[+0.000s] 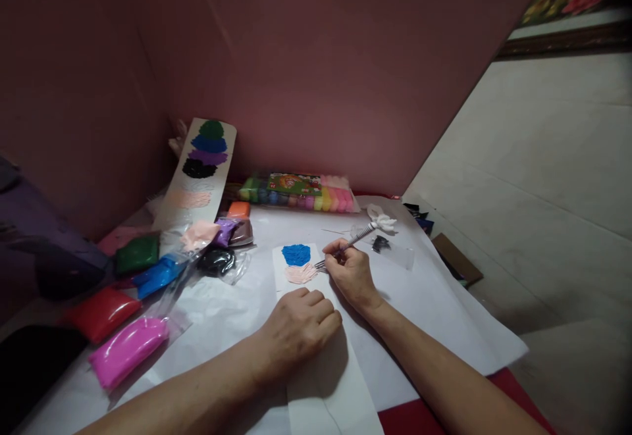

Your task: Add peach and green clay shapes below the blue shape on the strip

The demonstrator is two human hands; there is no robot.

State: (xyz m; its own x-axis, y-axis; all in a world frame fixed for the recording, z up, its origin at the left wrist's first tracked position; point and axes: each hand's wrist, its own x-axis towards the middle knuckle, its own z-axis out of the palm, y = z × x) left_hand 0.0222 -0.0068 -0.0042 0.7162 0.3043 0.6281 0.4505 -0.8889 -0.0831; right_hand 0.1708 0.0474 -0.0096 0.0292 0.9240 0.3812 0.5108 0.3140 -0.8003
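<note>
Currently the right hand grips a fork between thumb and fingers, just beyond the right edge of the white card. From that grip, the peach patch lies to the left, near the card's far end and directly on the nearer side of the blue patch. The fork's long axis slants across the card's right edge, handle up and away to the right, tines down to the left at the peach patch's right side; they seem to touch it, though the dim light and small size leave that uncertain.

The left hand rests across the middle of the card, knuckles up and fingers curled. Its underside is hidden, so I cannot tell whether it grasps anything. Both hands are close to the peach patch: the left on its near side, the right beside it with the fork.

Well left of the card lie a pink packet and, closer to it, a black packet. Beyond its far end sits a long multicoloured pack.
</note>
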